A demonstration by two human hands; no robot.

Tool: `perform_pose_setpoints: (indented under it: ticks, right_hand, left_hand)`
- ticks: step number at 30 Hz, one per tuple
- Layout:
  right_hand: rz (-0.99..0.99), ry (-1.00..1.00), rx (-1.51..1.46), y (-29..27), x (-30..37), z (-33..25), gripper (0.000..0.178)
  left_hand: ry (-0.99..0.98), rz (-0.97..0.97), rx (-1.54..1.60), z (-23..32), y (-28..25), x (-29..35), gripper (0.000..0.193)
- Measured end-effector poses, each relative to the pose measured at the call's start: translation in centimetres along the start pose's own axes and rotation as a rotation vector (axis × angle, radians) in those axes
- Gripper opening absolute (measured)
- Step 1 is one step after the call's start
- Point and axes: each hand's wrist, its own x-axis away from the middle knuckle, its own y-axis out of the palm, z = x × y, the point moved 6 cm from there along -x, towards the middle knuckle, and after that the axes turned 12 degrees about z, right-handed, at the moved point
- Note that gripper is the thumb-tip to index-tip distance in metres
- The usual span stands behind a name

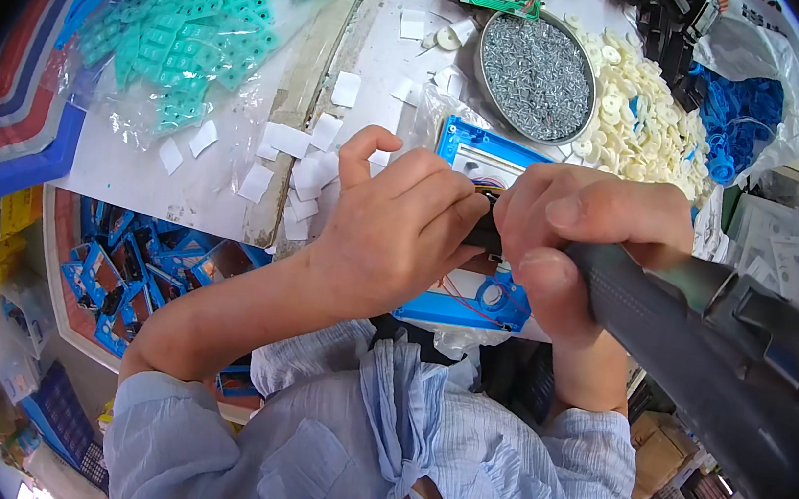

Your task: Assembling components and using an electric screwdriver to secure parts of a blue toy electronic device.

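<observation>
A blue plastic housing (pixel 442 309) lies in front of me, with thin red wires and a round opening in its lower part. My left hand (pixel 388 224) bends over its middle, thumb and fingers closed at a small black part (pixel 488 235) that they mostly cover. Close beside it, my right hand (pixel 579 231) is closed around a thick dark grey electric screwdriver (pixel 677 325), whose body slants up toward the camera at the lower right. The screwdriver's tip is hidden behind my hands.
A round metal bowl (pixel 484 72) of small screws stands beyond the housing, beside a heap of cream plastic discs (pixel 632 109). White square pieces (pixel 289 140) lie to the left, near bagged turquoise keypads (pixel 186 48). A bin (pixel 61 280) of blue housings sits lower left.
</observation>
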Motion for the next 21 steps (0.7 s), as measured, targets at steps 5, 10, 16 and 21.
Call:
perform_pose_setpoints:
  ticks: [5,10,16,21]
  right_hand:
    - [-0.037,-0.033,0.085,-0.3,0.1,0.1,0.035]
    - [0.07,-0.002,-0.142,-1.1,0.8,1.4,0.043]
    - [0.368,-0.259,-0.03,-5.6,0.3,-3.5,0.084]
    - [0.733,-0.643,0.687,-7.9,7.3,-6.1,0.084]
  left_hand:
    - [0.007,-0.022,-0.003,0.0,0.0,-0.1,0.035]
    - [-0.012,-0.074,0.031,-0.5,0.1,0.1,0.038]
    - [-0.074,-0.169,0.119,-1.6,0.7,0.2,0.043]
    - [-0.259,-0.134,0.318,-3.3,1.9,-0.3,0.036]
